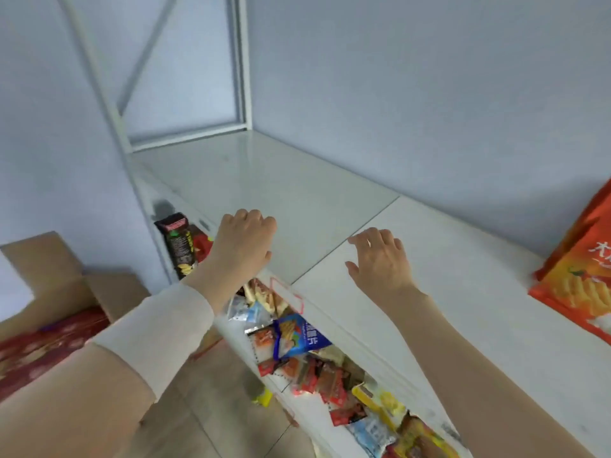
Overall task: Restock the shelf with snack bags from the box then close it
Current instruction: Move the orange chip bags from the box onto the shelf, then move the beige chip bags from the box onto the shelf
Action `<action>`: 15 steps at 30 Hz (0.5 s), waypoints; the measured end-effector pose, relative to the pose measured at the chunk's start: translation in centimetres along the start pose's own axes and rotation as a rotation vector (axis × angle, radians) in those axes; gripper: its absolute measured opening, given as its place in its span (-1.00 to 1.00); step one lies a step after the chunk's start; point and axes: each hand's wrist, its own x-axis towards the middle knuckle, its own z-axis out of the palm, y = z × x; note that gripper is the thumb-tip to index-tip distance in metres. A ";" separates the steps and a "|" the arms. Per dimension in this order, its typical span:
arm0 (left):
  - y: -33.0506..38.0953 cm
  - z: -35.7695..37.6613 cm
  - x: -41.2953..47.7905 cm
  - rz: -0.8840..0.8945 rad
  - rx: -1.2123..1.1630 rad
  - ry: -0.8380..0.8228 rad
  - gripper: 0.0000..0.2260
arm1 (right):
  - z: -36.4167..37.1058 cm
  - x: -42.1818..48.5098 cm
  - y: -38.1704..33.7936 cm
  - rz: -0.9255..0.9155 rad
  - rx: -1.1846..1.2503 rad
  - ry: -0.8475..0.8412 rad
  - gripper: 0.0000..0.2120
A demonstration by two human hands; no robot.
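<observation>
The white shelf board (281, 180) runs from the upper left down to the lower right. My left hand (243, 241) hovers over its front edge, fingers curled under, holding nothing. My right hand (380, 259) hangs just above the board to the right, fingers spread and empty. An orange snack bag (582, 276) stands on the board at the far right. The cardboard box (49, 269) sits on the floor at the left with red packaging (43, 352) inside. The lower shelf (330, 434) holds several small snack packets, among them a blue bag (297, 335).
A black snack bag (180, 246) stands upright on the lower level by the shelf's white post (132, 160). A pale wall backs the shelf. Tiled floor (215, 408) lies between the box and the shelf.
</observation>
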 end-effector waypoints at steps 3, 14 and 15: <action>-9.0 1.8 -6.6 -0.130 0.041 -0.037 -0.67 | 1.4 1.7 -9.8 -0.138 -0.017 -0.052 -0.56; -32.6 9.9 -26.5 -0.638 0.040 -0.260 -0.62 | 8.8 5.4 -40.9 -0.570 0.051 -0.132 -0.63; -34.1 10.6 -27.4 -0.671 0.036 -0.272 -0.62 | 9.6 5.8 -43.0 -0.592 0.058 -0.134 -0.62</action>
